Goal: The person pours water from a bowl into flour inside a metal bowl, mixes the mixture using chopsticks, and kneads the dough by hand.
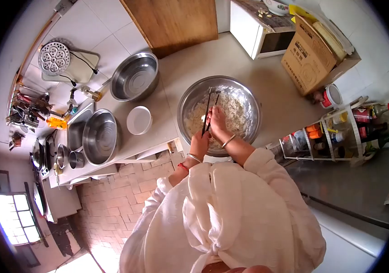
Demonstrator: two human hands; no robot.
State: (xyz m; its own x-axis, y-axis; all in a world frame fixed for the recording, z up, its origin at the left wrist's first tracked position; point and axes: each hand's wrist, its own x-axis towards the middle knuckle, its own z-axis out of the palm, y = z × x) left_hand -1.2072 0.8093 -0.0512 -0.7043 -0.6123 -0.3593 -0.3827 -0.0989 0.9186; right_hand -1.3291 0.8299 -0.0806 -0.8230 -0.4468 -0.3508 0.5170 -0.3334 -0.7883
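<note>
A large metal bowl (254, 113) on the counter holds a crumbly, pale floury mixture (237, 111). Over its near part, my left hand (199, 143) is closed around the lower end of dark chopsticks (208, 107). Just above it, my right hand (217, 119) is also closed at the chopsticks, its fingers bunched against them. The far tips of the chopsticks reach toward the bowl's far side, with clumps of mixture on them. Both hands are close together, and the fingertips are partly hidden.
A white bowl (139, 120) and two metal basins (135, 77) (100, 136) stand left on the counter. At right are a cardboard box (308, 57) and a bottle rack (331, 136). A white cabinet (249, 32) stands at the back.
</note>
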